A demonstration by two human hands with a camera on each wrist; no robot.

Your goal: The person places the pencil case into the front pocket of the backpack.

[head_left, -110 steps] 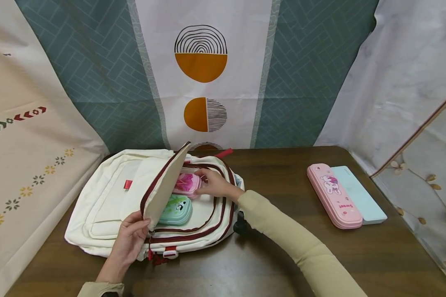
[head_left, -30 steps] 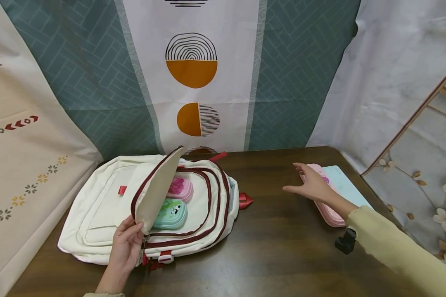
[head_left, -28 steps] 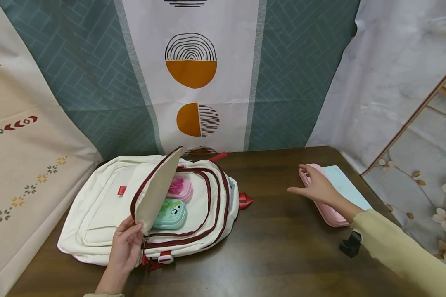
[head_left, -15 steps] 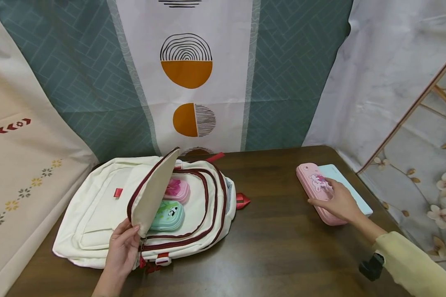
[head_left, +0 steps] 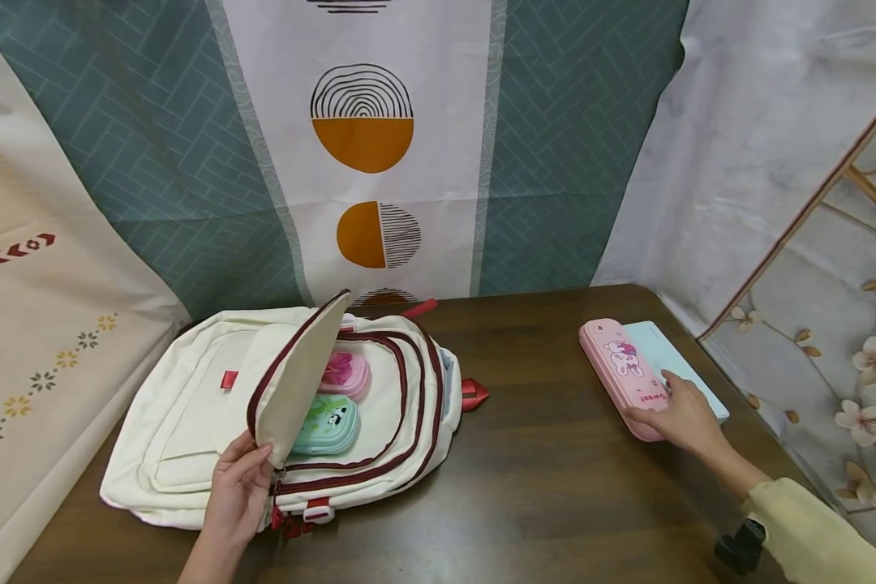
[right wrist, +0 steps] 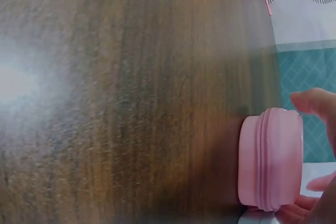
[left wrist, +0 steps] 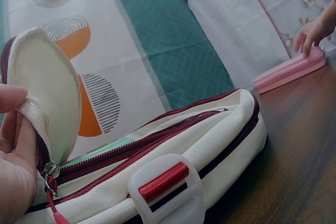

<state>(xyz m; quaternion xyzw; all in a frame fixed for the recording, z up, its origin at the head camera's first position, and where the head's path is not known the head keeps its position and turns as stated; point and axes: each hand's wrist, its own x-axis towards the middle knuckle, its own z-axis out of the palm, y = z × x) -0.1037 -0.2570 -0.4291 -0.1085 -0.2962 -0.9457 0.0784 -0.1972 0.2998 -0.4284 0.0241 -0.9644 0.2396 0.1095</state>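
In the head view, a cream backpack [head_left: 197, 405] with dark red zips lies on its back, its front pocket open. My left hand [head_left: 235, 491] pinches the lower corner of the raised pocket flap [head_left: 299, 381] between thumb and fingers. Inside the pocket sit a small pink case [head_left: 346, 375] and a small green panda case [head_left: 328, 426], both partly hidden by the flap. Far to the right, my right hand [head_left: 689, 418] spans the near end of a long pink pencil case [head_left: 620, 365], thumb at its left edge and fingertips at its right. The pencil case [right wrist: 273, 161] rests on the table.
A pale blue flat box [head_left: 672, 357] lies right beside the pencil case, partly behind my hand. The brown wooden table [head_left: 518, 487] ends in front of hanging cloths [head_left: 577, 162]. A white strap buckle [left wrist: 168, 192] hangs at the backpack's near side.
My right hand has left the backpack pocket, crossed rightward and come down onto the pencil case's near end. My left hand keeps holding the flap. The view has shifted slightly right.
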